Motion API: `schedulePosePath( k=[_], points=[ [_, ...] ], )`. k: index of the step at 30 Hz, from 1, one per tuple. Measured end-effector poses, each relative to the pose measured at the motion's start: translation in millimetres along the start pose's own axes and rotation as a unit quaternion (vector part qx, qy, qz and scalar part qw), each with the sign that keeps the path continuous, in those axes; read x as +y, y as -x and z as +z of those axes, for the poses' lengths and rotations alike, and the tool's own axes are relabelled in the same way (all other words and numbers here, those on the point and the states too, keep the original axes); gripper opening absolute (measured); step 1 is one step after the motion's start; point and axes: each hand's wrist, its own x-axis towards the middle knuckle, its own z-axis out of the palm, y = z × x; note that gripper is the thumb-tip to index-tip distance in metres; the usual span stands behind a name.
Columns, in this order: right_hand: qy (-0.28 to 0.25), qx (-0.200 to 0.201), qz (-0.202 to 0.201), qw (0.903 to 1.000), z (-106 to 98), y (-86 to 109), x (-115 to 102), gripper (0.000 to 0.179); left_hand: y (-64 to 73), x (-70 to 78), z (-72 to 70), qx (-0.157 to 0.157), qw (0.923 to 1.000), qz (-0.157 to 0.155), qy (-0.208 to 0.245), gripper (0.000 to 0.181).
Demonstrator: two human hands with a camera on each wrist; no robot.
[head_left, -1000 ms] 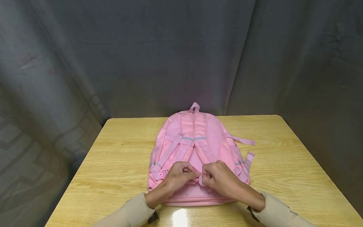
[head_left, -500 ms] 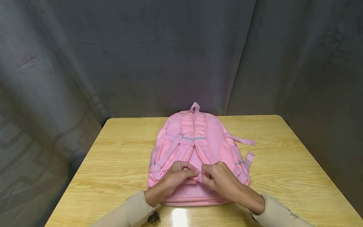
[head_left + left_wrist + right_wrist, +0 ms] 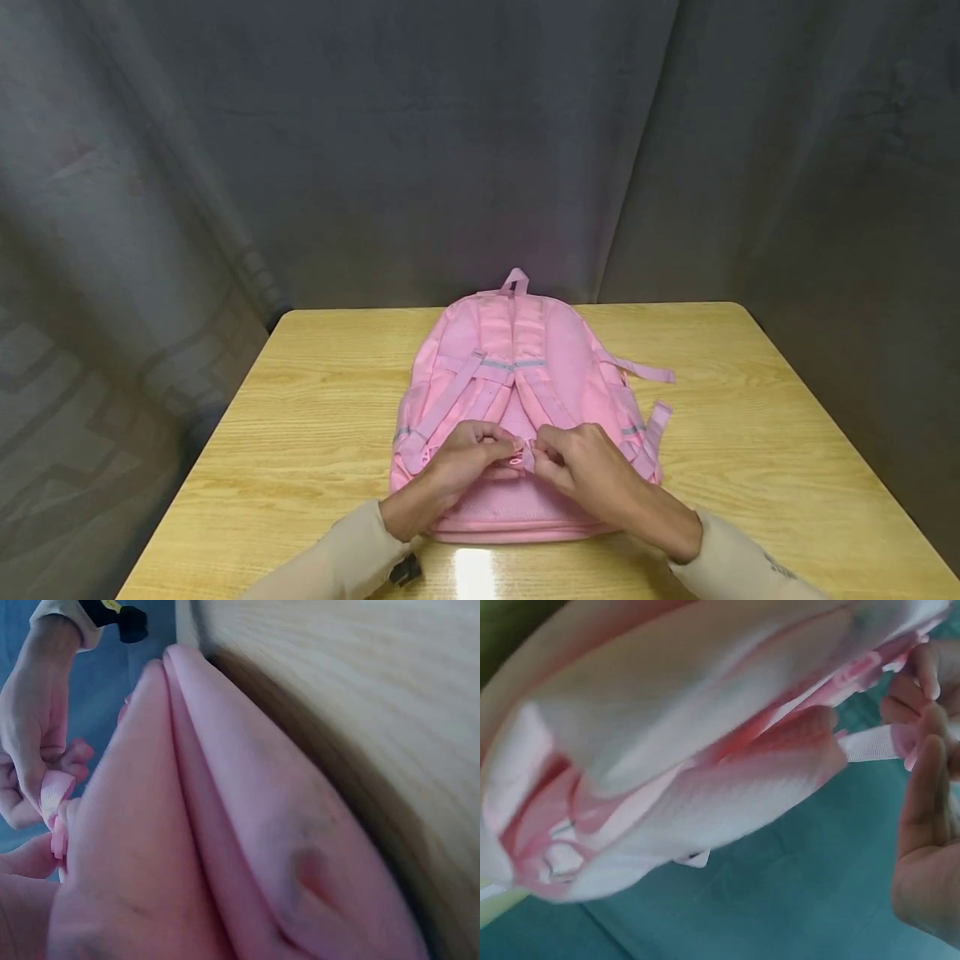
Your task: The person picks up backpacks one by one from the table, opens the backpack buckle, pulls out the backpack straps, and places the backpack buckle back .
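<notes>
A pink backpack (image 3: pixel 566 333) lies on the table with its shoulder straps facing up. Near its lower middle, my left hand (image 3: pixel 463 462) pinches a small pink plastic buckle (image 3: pixel 516 459) between thumb and fingers. My right hand (image 3: pixel 592 467), just beside it, pinches a flat pink webbing strap (image 3: pixel 56 791) that runs to the buckle. In the right wrist view the webbing is pulled taut from a shoulder strap (image 3: pixel 802 742) to the fingers. The fingertips partly hide the buckle, so how the webbing is threaded cannot be made out.
The wooden table (image 3: pixel 322 400) has rounded far corners. Grey curtains (image 3: pixel 450 150) hang behind and at the sides. Loose side straps (image 3: pixel 655 429) stick out to the right of the backpack, and a carry loop (image 3: pixel 515 281) stands at its top.
Both hands have stayed close together at the buckle, with small finger shifts. The right hand has risen slightly, and the webbing between the hands has changed its angle. The backpack stays in place.
</notes>
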Motion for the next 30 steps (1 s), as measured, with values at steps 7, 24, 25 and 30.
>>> schedulePosePath(
  k=[7,24,25,30],
  points=[
    [-0.017,-0.029,0.070,0.9970,-3.0,-1.7,2.2,0.015,3.7,1.6,3.0,0.021,0.9979,0.037,-0.050,0.013],
    [-0.029,-0.124,0.134,0.9827,-5.2,-5.9,-5.1,0.028,10.3,-3.3,7.4,0.034,0.9481,0.161,-0.272,0.012],
    [-0.029,-0.123,0.128,0.9837,-4.9,-5.5,-4.8,0.028,10.5,-3.5,7.2,0.034,0.9461,0.165,-0.277,0.012],
    [-0.043,-0.100,0.108,0.9881,-2.9,-3.0,-3.7,0.028,11.5,-2.4,6.6,0.030,0.9484,0.159,-0.273,0.012]
  ],
)
